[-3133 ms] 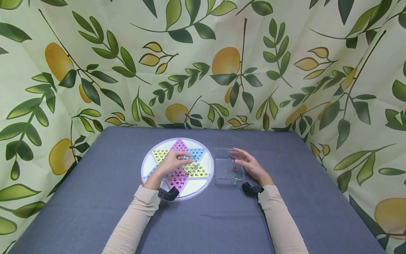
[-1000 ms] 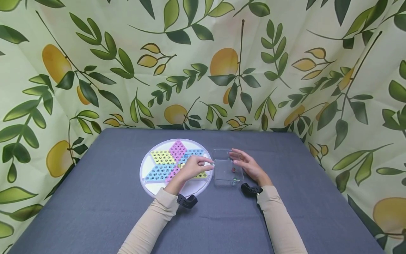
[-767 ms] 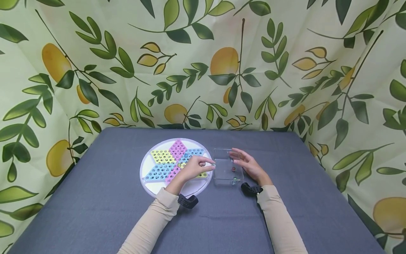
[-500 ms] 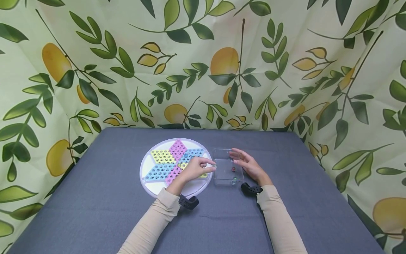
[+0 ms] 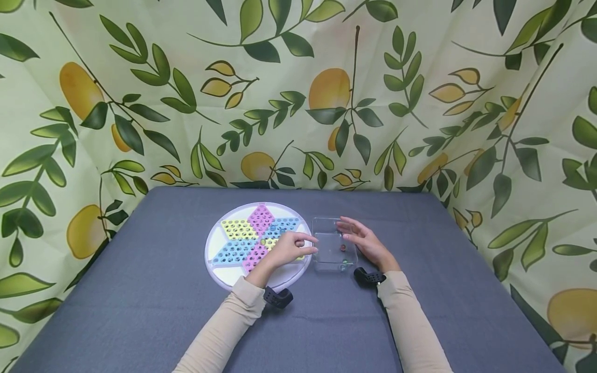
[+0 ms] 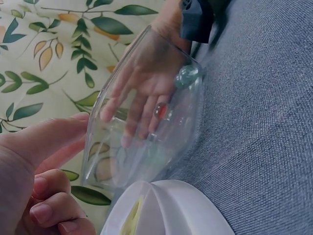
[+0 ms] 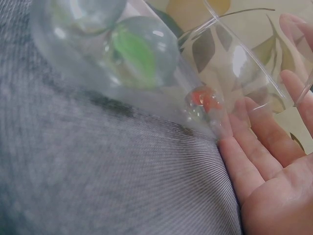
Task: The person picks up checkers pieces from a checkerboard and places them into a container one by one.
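Note:
A round white Chinese checkers board (image 5: 215, 235) with a star of pink, yellow and blue holes lies left of a clear plastic box (image 5: 328, 254). My left hand (image 5: 289, 248) hovers over the board's right side, thumb and index tips apart at the box's left rim. No marble shows between them. Its other fingers curl in loosely. My right hand (image 5: 368, 244) rests with straight, relaxed fingers along the box's right wall. Inside the box lie a red marble (image 7: 208, 100), a green-swirled marble (image 7: 132, 54) and another pale one. Marbles fill many board holes; my left hand covers part of the star.
The grey tablecloth (image 5: 163, 259) spreads around board and box. A leaf-and-fruit printed curtain (image 5: 280, 129) stands behind the table and along its sides. A black wrist camera (image 5: 278, 298) sits on the left wrist, another (image 5: 368, 277) on the right.
My left hand has moved right from the board's middle to the box's rim. Its thumb and index have parted, and the marble between them is gone from view. My right hand stays put.

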### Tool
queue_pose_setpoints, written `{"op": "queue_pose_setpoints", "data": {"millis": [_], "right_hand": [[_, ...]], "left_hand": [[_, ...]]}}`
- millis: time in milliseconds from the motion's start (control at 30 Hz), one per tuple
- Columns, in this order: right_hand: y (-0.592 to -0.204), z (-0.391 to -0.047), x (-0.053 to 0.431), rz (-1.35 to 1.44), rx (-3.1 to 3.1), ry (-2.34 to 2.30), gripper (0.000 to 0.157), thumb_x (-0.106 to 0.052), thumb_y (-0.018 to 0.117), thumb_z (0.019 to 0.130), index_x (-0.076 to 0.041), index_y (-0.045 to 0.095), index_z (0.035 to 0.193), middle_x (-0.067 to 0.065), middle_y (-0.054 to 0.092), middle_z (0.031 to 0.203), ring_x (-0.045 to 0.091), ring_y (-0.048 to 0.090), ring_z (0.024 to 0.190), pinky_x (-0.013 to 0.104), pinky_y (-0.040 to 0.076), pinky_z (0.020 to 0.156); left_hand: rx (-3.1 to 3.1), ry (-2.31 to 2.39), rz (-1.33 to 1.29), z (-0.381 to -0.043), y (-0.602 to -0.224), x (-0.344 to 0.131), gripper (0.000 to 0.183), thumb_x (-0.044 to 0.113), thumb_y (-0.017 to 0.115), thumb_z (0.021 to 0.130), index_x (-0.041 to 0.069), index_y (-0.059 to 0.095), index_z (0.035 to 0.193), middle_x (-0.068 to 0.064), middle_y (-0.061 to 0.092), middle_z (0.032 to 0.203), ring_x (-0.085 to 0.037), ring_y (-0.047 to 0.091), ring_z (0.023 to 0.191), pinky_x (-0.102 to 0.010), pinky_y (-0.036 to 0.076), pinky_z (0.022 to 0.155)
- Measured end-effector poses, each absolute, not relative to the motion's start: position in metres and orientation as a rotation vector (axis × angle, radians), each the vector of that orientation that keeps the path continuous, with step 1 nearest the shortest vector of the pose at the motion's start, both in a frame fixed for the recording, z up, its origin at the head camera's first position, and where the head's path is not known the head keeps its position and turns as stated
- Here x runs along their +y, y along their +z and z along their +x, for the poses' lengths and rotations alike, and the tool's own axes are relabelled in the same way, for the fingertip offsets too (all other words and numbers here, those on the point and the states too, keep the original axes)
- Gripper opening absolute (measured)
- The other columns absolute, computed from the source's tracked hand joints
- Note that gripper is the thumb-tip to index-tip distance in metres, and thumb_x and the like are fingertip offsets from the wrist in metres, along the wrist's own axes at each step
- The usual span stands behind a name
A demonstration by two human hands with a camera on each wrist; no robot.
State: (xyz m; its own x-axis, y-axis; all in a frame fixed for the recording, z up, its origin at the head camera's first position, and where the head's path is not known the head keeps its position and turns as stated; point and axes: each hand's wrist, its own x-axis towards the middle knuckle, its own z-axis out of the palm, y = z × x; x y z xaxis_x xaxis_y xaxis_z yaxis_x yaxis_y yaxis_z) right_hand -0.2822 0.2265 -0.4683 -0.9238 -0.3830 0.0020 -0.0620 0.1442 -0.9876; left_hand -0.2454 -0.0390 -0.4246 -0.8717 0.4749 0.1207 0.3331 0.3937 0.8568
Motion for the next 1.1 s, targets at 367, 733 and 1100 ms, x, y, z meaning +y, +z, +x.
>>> {"op": "queue_pose_setpoints", "data": {"millis": [367,733,1100], "right_hand": [[-0.468,-0.282,0.228,-0.451,2.160,-1.862,0.062,-0.014,0.056,0.096,-0.008,0.028,0.151,0.022,0.032,0.155,0.039,0.027,0.146,0.058,0.012,0.121],[-0.468,-0.283,0.229,-0.458,2.159,-1.858,0.063,-0.017,0.057,0.096,-0.008,0.027,0.151,0.022,0.033,0.155,0.038,0.027,0.146,0.057,0.013,0.121],[-0.467,-0.281,0.227,-0.473,2.164,-1.859,0.062,-0.012,0.056,0.096,-0.006,0.027,0.151,0.023,0.033,0.154,0.038,0.029,0.145,0.047,0.028,0.118]], "left_hand": [[2.527,1.526,0.657,-0.246,-0.417,-0.056,0.029,0.017,0.069,0.087,0.003,0.070,0.112,0.007,0.028,0.059,-0.004,0.026,0.054,-0.016,0.025,0.050],[2.586,1.519,0.560,-0.248,-0.408,-0.078,0.031,0.019,0.070,0.087,0.005,0.070,0.115,0.007,0.028,0.056,-0.004,0.026,0.051,-0.016,0.025,0.048],[2.571,1.557,0.499,-0.248,-0.409,-0.096,0.032,0.021,0.070,0.087,0.006,0.069,0.116,0.007,0.027,0.054,-0.005,0.026,0.051,-0.016,0.029,0.049]]}}
